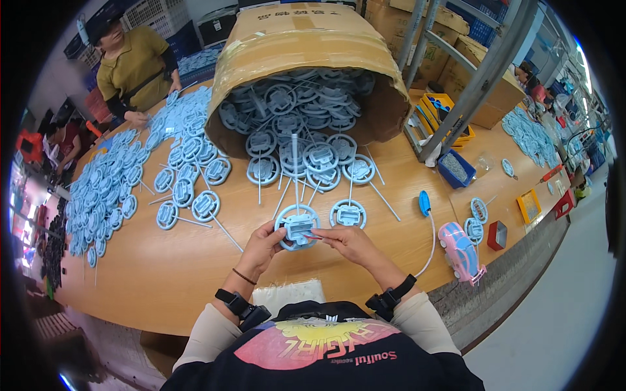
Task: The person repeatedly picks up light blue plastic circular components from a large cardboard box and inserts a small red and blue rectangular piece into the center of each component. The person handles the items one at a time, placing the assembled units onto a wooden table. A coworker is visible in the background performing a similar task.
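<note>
My left hand (262,247) grips the rim of a light blue plastic steering wheel (298,210) by its left side. This part stands with its long thin stem pointing away from me, and its rectangular recess faces up. My right hand (349,244) is closed in a pinch on a small thin reddish piece (312,237) at the wheel's lower right; its kind is too small to tell. Just beyond that hand lies another blue steering wheel (347,214), stem pointing away. Several more lie loose on the wooden table (156,280).
A tipped cardboard box (306,49) spills blue steering wheels towards me. A big heap (107,192) covers the left side, where a co-worker (134,62) stands. To the right are a pink toy car (461,251), a corded blue piece (424,202), a blue bin (456,169) and a metal post (479,75).
</note>
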The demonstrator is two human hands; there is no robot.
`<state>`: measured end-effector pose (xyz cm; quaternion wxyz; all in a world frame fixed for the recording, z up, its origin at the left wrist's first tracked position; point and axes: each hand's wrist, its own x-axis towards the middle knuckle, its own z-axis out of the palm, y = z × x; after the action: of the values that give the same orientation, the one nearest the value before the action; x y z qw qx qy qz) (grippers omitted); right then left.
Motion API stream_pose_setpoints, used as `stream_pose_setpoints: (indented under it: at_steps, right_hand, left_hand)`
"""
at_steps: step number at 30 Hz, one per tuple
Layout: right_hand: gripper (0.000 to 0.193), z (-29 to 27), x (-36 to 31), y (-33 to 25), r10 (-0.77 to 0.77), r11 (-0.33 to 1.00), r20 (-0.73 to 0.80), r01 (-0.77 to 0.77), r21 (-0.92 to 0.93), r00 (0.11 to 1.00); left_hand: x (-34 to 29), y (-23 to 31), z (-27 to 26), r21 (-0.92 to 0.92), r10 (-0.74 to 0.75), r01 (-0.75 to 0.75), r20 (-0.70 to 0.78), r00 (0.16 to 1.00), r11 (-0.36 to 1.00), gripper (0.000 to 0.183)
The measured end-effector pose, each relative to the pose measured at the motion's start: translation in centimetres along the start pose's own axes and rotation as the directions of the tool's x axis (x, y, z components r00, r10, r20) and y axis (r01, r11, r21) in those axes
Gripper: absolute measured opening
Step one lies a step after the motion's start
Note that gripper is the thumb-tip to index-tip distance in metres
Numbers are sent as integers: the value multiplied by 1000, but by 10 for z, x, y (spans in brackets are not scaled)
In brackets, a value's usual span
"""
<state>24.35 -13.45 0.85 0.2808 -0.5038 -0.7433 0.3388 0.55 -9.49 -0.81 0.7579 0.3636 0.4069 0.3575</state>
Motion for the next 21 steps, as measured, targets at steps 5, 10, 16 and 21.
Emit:
stream_pose_setpoints:
  at_steps: [5, 10, 16, 21]
  right_hand:
    - [30, -5, -3, -19, -148, 984, -14, 146, -99, 989]
    - [30, -9, -10, -35, -229, 966, -37, 222, -130, 973]
    - [30, -3, -14, -35, -170, 968, -58, 156, -196, 984]
    - [30, -11, -20, -40, -209, 970, -67, 198, -145, 976]
  left_hand:
    - [-16, 8, 6, -35, 47, -45, 59, 997, 998, 25]
    - [-20, 10, 15, -70, 38, -35, 34, 999, 997, 26]
    - [-21, -2, 18, -114, 96, -90, 47, 994, 989, 24]
    - [-22, -1, 22, -103, 65, -57, 79, 995, 993, 24]
